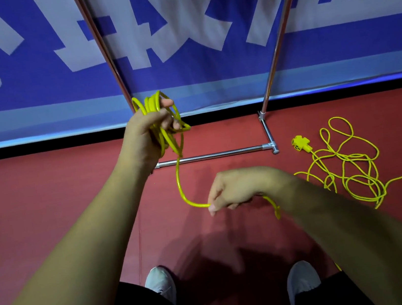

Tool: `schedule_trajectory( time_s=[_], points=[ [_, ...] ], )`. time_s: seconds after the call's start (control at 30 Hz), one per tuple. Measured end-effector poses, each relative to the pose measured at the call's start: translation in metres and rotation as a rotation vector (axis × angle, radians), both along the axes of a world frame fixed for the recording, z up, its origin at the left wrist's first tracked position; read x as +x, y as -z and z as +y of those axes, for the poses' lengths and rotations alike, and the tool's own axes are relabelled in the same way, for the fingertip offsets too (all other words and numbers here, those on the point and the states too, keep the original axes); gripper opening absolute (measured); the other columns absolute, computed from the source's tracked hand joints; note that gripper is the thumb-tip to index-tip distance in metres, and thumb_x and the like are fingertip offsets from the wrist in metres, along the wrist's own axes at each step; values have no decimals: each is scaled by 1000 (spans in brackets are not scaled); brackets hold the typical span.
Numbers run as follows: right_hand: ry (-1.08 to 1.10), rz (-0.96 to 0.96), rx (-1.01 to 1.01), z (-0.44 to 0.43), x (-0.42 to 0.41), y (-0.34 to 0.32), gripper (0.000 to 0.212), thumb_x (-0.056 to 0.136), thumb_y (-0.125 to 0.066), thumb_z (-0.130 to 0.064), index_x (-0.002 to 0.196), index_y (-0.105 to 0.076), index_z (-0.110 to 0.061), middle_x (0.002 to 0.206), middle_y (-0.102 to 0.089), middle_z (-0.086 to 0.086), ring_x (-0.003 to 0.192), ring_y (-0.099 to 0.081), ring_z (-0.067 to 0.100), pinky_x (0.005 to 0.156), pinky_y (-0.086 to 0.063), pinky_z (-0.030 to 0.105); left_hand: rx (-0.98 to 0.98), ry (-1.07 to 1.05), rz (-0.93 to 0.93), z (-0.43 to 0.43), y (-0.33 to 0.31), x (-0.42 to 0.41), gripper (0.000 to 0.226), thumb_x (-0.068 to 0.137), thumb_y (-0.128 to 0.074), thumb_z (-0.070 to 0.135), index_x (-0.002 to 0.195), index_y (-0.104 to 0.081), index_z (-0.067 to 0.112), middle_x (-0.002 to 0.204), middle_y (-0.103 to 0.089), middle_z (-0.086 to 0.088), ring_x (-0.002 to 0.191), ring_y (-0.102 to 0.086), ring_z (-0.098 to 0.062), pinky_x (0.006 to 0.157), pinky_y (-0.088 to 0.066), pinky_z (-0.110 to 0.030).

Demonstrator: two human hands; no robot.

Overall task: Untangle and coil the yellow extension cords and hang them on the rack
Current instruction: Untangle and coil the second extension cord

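Right hand (236, 188) pinches the yellow cord strand (181, 188) above bare red floor (46, 200). Farther out, left hand (148, 131) grips the coil (159, 101), raised before the rack (221, 154) base bar. The second cord (352, 169) lies tangled on the floor, right of the rack foot.

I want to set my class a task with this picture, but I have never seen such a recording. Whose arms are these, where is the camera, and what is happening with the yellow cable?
There is no machine here. The camera sits on a person's head and looks down, so you see their own arms and white shoes. The left hand grips a coil of yellow cord, held up in the air. A loose strand runs down from it to the right hand, which pinches it. On the red floor, to the right, lies a tangled cord with a yellow socket block. The chrome rack stands ahead, in front of a blue banner.
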State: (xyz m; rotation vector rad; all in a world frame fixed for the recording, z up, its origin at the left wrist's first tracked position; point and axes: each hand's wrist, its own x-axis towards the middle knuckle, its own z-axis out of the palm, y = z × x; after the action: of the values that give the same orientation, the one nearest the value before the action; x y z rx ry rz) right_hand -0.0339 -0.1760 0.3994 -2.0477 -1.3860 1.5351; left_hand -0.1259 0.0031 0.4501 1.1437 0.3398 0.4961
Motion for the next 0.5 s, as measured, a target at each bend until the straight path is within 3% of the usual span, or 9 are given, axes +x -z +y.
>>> schedule_trajectory(
  time_s=[0.1, 0.2, 0.27, 0.37, 0.5],
  points=[
    [16, 105, 102, 0, 1, -24, 17, 94, -63, -24, 96, -76, -14, 54, -42, 0, 43, -34, 10, 49, -23, 26, 229, 64, 192, 0, 11, 2, 14, 88, -57, 10, 100, -56, 4, 57, -50, -2, 62, -61, -25, 66, -45, -31],
    [52, 173, 217, -4, 8, -42, 18, 96, -61, -22, 97, -76, -13, 51, -39, -1, 46, -29, 14, 48, -22, 27, 370, 233, 365, -8, 14, -1, 9, 97, -57, 7, 98, -53, -1, 60, -56, -10, 57, -59, -26, 46, -44, -22],
    [96, 135, 315, -6, 14, -49, 18, 95, -62, -25, 93, -77, -15, 51, -42, -3, 51, -32, 19, 48, -25, 28, 447, 368, 443, -12, 14, -2, 16, 99, -54, 8, 98, -55, -8, 65, -66, -12, 50, -60, -20, 42, -42, -21],
    [246, 24, 466, -10, 25, -54, 22, 93, -65, -28, 83, -76, -12, 52, -46, -3, 48, -37, 11, 45, -28, 22, 379, 537, 469, -15, 14, -1, 28, 96, -56, 8, 94, -56, -20, 67, -69, -15, 50, -63, -20, 44, -48, -24],
    [384, -18, 570, -14, 38, -54, 24, 92, -67, -27, 80, -73, -8, 56, -49, -1, 50, -37, 6, 46, -29, 19, 240, 598, 452, -23, 10, 1, 38, 92, -55, 25, 78, -57, -10, 51, -59, -20, 38, -58, -26, 43, -48, -23]
  ],
)
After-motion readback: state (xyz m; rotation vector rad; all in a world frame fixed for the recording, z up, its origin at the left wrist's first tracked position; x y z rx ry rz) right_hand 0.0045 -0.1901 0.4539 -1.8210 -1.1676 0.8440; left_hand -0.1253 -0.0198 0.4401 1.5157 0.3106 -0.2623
